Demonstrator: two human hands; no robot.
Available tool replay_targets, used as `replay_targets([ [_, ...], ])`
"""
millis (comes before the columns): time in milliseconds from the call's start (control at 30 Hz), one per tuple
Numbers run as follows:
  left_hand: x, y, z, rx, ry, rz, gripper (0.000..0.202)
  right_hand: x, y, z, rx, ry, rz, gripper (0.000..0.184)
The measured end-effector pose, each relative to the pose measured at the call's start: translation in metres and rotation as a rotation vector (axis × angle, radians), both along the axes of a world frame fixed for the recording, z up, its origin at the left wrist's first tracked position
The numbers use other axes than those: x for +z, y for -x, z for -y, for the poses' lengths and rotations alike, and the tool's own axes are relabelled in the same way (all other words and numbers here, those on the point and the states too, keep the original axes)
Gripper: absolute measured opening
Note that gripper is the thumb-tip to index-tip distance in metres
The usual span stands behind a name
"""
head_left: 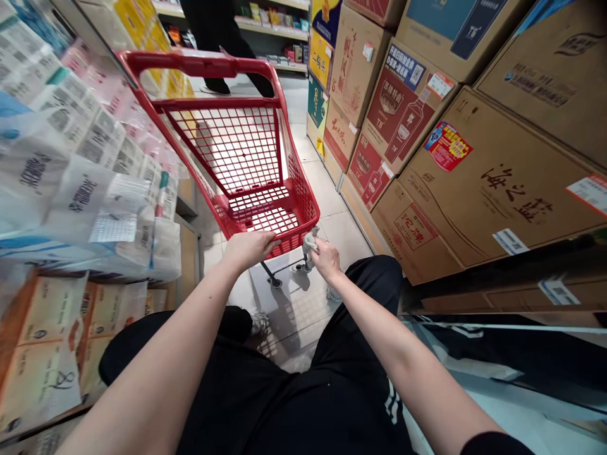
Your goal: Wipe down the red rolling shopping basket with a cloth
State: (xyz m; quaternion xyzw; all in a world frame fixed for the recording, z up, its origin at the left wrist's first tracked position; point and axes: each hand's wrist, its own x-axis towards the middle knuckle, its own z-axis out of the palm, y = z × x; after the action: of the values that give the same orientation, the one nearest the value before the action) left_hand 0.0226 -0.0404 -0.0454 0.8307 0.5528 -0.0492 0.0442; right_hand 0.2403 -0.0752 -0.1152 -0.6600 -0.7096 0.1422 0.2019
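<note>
In front of me stands a red plastic shopping cart (246, 145) with a grid basket, its handle on the far side. My left hand (249, 249) is closed over the near rim of the basket, fingers curled around the edge. Just beyond the rim's right corner, my right hand (326, 258) pinches a crumpled greyish cloth (310, 243), which touches the cart's corner. Below the basket, the dark wheels (275, 282) rest on the tiled floor between my feet. Part of the cloth is hidden by my right fingers.
Cardboard cartons (516, 177) are stacked along the right side. Wrapped paper packs (95, 151) pile up on the left, above orange-and-cream packs (52, 322). Behind the cart, a person in dark trousers (218, 38) stands near shelves (279, 28). A glass panel (512, 385) is at lower right.
</note>
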Motion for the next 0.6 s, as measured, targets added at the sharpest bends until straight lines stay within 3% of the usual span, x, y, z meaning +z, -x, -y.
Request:
replay_targets([
  [233,-0.005,0.000,0.000,0.009,0.004,0.002,0.040,-0.009,0.019,0.004,0.032,-0.016,0.092,0.030],
  [400,-0.005,0.003,0.000,0.031,0.009,0.009,0.041,-0.003,0.006,-0.002,0.094,-0.004,0.061,0.019],
  [600,-0.002,0.001,0.003,0.018,0.003,0.006,0.043,-0.014,-0.002,0.013,0.062,0.095,0.044,0.023],
])
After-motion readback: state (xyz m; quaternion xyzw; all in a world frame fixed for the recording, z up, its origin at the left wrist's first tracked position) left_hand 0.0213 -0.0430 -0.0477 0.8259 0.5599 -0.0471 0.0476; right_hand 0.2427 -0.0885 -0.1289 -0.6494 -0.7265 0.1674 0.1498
